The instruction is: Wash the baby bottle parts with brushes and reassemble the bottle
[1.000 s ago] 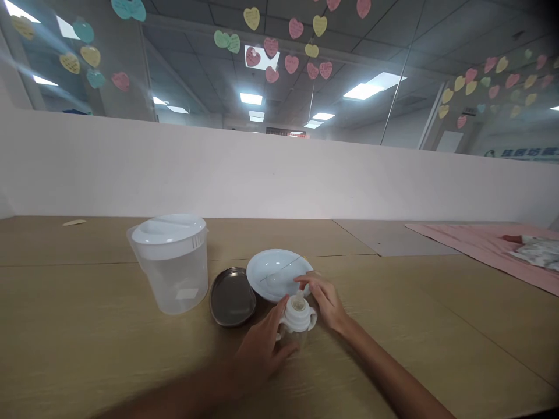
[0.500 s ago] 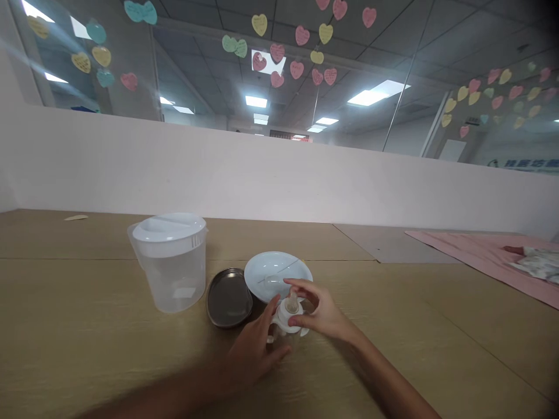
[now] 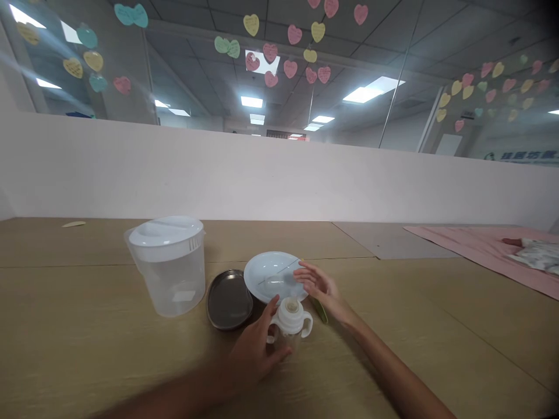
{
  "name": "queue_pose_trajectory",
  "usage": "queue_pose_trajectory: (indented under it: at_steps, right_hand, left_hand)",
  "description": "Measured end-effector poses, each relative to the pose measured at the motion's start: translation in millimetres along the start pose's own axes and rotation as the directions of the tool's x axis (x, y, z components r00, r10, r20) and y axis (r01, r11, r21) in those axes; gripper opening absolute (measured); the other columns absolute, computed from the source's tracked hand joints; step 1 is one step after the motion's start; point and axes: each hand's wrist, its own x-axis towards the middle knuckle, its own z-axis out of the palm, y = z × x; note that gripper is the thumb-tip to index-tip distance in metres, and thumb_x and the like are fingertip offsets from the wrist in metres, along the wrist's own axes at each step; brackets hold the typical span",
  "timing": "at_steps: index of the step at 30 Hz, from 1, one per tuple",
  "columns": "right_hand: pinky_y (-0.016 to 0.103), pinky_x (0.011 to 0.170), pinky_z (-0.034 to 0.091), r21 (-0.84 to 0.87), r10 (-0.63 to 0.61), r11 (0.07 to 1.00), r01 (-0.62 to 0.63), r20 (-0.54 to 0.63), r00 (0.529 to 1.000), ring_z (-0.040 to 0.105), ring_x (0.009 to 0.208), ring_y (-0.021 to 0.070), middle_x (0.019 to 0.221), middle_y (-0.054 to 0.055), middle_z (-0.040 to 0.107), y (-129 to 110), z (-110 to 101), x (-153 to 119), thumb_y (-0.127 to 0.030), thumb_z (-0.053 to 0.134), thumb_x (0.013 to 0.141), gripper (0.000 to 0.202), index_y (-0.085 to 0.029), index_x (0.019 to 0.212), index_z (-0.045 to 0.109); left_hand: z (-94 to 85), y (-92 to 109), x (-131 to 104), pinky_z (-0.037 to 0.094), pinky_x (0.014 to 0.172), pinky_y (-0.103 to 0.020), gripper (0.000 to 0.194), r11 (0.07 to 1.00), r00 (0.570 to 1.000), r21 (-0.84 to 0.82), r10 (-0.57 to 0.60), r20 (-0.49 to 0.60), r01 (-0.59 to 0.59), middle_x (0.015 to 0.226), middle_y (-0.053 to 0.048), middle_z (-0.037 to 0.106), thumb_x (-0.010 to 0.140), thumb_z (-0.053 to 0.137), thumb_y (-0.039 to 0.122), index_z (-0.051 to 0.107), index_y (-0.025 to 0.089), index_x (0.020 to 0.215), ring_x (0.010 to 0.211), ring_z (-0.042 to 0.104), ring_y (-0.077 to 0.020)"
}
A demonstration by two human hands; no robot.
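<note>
A baby bottle (image 3: 291,326) with a white collar and two white side handles stands upright on the table. My left hand (image 3: 257,343) is wrapped round its left side, thumb low in front and fingers by the left handle. The top of the collar has a beige centre; whether a teat stands there is unclear. Past the bottle, my right hand (image 3: 321,288) is open over the right rim of a white bowl (image 3: 253,276), nothing visible in its fingers. A clear dome-shaped piece (image 3: 274,281) and a thin stick-like line show in the bowl.
A dark metal tray (image 3: 229,299) lies left of the bowl, partly beside its rim. Farther left stands a lidded translucent bucket (image 3: 172,273). A narrow green object (image 3: 321,311) lies under my right hand. A pink cloth (image 3: 471,247) spreads at the far right, before the low white wall (image 3: 262,180).
My right hand has let go of the bottle's top and moved up and right, its fingers opening. My left hand stays on the bottle. The view has shifted slightly.
</note>
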Motion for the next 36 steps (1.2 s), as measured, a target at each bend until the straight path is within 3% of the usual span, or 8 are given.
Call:
queue_pose_trajectory:
  at_steps: [4, 7, 12, 17, 20, 23, 28, 36]
  right_hand:
    - [0.045, 0.103, 0.032, -0.014, 0.002, 1.000, 0.001, 0.268, 0.963, 0.040, 0.125, 0.0238, 0.136, 0.012, 0.040, -12.9, 7.1, -6.9, -0.038, 0.074, 0.065, 0.091, -0.030, 0.139, 0.023]
    - [0.047, 0.106, 0.025, 0.008, 0.046, 0.999, -0.051, 0.291, 0.955, 0.028, 0.132, 0.0231, 0.144, 0.010, 0.029, -13.5, -5.0, -5.1, -0.038, 0.069, 0.071, 0.093, -0.035, 0.142, 0.008]
    - [0.047, 0.108, 0.018, 0.060, 0.114, 0.988, -0.144, 0.355, 0.928, 0.024, 0.134, 0.0257, 0.144, 0.006, 0.031, -20.2, -22.5, -0.4, -0.049, 0.063, 0.073, 0.078, -0.034, 0.139, 0.025]
    - [0.042, 0.100, 0.036, -0.088, 0.169, 0.986, -0.144, 0.477, 0.862, 0.046, 0.119, 0.0275, 0.128, 0.008, 0.052, -44.1, 1.7, -5.1, -0.034, 0.079, 0.057, 0.069, -0.025, 0.120, 0.055]
    - [0.036, 0.089, 0.045, -0.059, 0.172, 0.985, -0.161, 0.386, 0.907, 0.056, 0.103, 0.0234, 0.111, 0.006, 0.061, -44.4, 5.8, -6.1, -0.030, 0.079, 0.058, 0.056, -0.022, 0.109, 0.060]
    - [0.030, 0.073, 0.050, 0.020, 0.199, 0.979, -0.205, 0.160, 0.967, 0.060, 0.082, 0.0172, 0.091, 0.003, 0.065, -37.1, -2.5, -4.5, -0.026, 0.077, 0.060, 0.054, -0.022, 0.110, 0.057]
    - [0.020, 0.048, 0.045, 0.378, 0.207, 0.914, -0.148, -0.120, 0.971, 0.056, 0.060, 0.0097, 0.087, -0.001, 0.061, -30.1, -10.9, 0.7, -0.025, 0.075, 0.064, 0.059, -0.029, 0.117, 0.048]
    - [0.036, 0.093, 0.046, 0.579, 0.199, 0.815, -0.026, -0.239, 0.950, 0.061, 0.092, 0.0178, 0.099, 0.003, 0.063, -24.2, -13.4, 5.7, -0.028, 0.074, 0.066, 0.048, -0.027, 0.110, 0.055]
  left_hand:
    - [0.1, 1.5, -0.3, 0.045, 0.086, -0.036, 0.079, 1.000, 1.000, -0.005, -0.014, -0.003, 0.014, 0.132, -0.012, 0.045, 0.078, 0.057, 0.032, 0.011, 0.021, 0.142, 0.093, 0.055, -0.0184]
    - [-0.2, 2.7, 0.0, 0.045, 0.086, -0.034, 0.079, 1.000, 1.000, -0.026, -0.008, -0.003, 0.008, 0.132, -0.011, 0.045, 0.077, 0.058, 0.032, 0.014, 0.021, 0.141, 0.093, 0.055, -0.0178]
    - [-0.6, 5.4, -0.2, 0.045, 0.083, -0.031, 0.080, 1.000, 1.000, -0.002, -0.027, 0.004, 0.027, 0.123, -0.008, 0.052, 0.075, 0.060, 0.033, 0.015, 0.022, 0.141, 0.088, 0.055, -0.0165]
    - [-2.5, 4.8, 0.6, 0.046, 0.079, -0.031, 0.080, 1.000, 0.999, -0.005, -0.005, 0.046, 0.005, 0.109, -0.006, 0.058, 0.077, 0.058, 0.035, 0.013, 0.022, 0.141, 0.086, 0.056, -0.0179]
    - [-3.1, 3.9, 0.9, 0.045, 0.084, -0.033, 0.081, 1.000, 0.999, 0.001, -0.006, 0.037, 0.006, 0.120, -0.009, 0.054, 0.076, 0.059, 0.037, 0.014, 0.022, 0.141, 0.093, 0.055, -0.0199]
    - [-3.6, 5.2, 0.3, 0.043, 0.088, -0.036, 0.081, 1.000, 0.999, 0.013, -0.025, 0.034, 0.025, 0.130, -0.012, 0.047, 0.076, 0.059, 0.039, 0.015, 0.021, 0.141, 0.099, 0.053, -0.0217]
    - [-5.4, 10.4, -0.6, 0.044, 0.088, -0.035, 0.080, 0.997, 0.997, 0.037, -0.068, 0.041, 0.066, 0.130, -0.013, 0.047, 0.076, 0.059, 0.038, 0.017, 0.020, 0.141, 0.097, 0.054, -0.0213]
    - [-2.7, 6.9, -0.9, 0.045, 0.084, -0.033, 0.079, 0.996, 0.998, 0.066, -0.053, 0.024, 0.051, 0.124, -0.010, 0.052, 0.075, 0.060, 0.037, 0.017, 0.022, 0.140, 0.092, 0.055, -0.0187]
